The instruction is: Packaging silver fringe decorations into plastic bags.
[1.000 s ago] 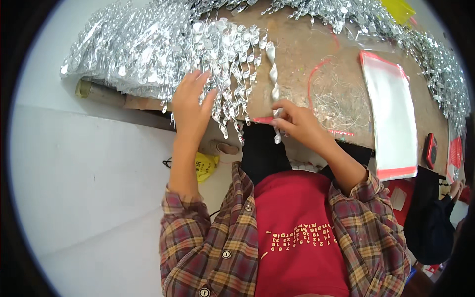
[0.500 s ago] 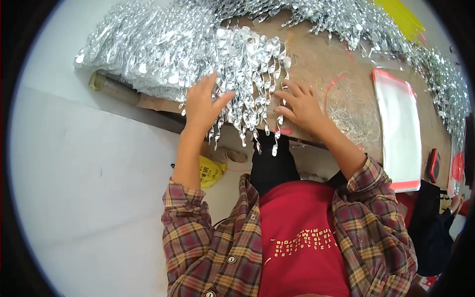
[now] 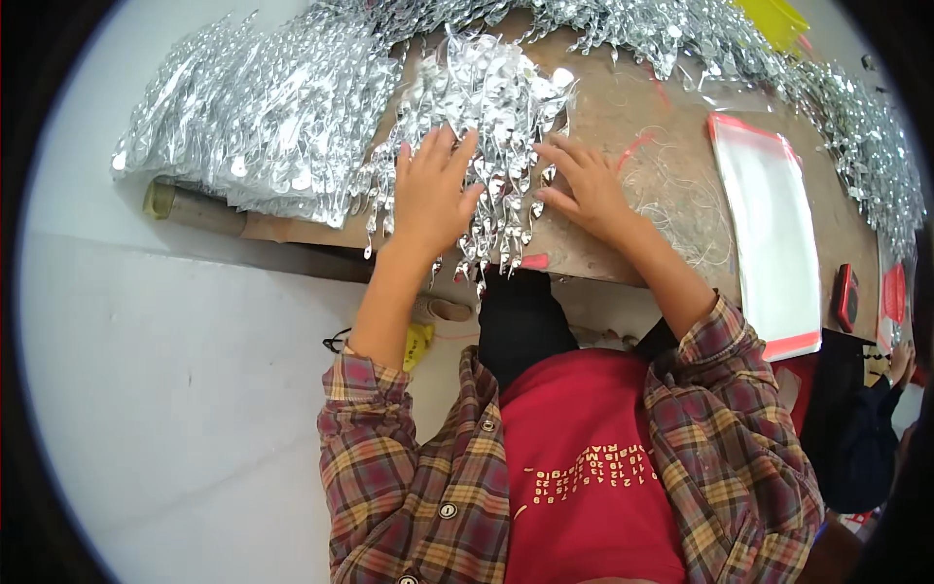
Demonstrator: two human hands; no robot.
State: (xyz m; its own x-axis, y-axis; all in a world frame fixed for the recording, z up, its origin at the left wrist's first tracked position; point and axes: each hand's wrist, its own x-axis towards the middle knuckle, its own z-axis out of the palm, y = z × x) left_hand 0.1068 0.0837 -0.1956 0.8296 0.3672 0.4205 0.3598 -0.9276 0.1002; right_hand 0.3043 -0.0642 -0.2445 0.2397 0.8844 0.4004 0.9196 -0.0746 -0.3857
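Observation:
A bunch of shiny silver spiral strands (image 3: 486, 92) lies on the brown table, its lower tips hanging over the near edge. My left hand (image 3: 433, 190) rests on the left part of the bunch, fingers stretched and slightly apart. At the bunch's right side is my right hand (image 3: 587, 190), its fingers spread and the tips close to the outermost strands. Neither hand is closed round anything. Under my left palm some of the strands are hidden.
Wrapped silver strands (image 3: 263, 117) are piled at the left, above a cardboard tube (image 3: 195, 209). More silver strands (image 3: 632, 29) run along the far and right edges. Clear bags with red edges (image 3: 769, 234), loose clear thread (image 3: 681, 204) and a red-and-black device (image 3: 847, 297) lie on the right. Another person's hand (image 3: 903, 362) shows far right.
The loose bunch now lies apart from the wrapped pile and is drawn together more narrowly. My left hand has moved right over the strands, nearer my right hand.

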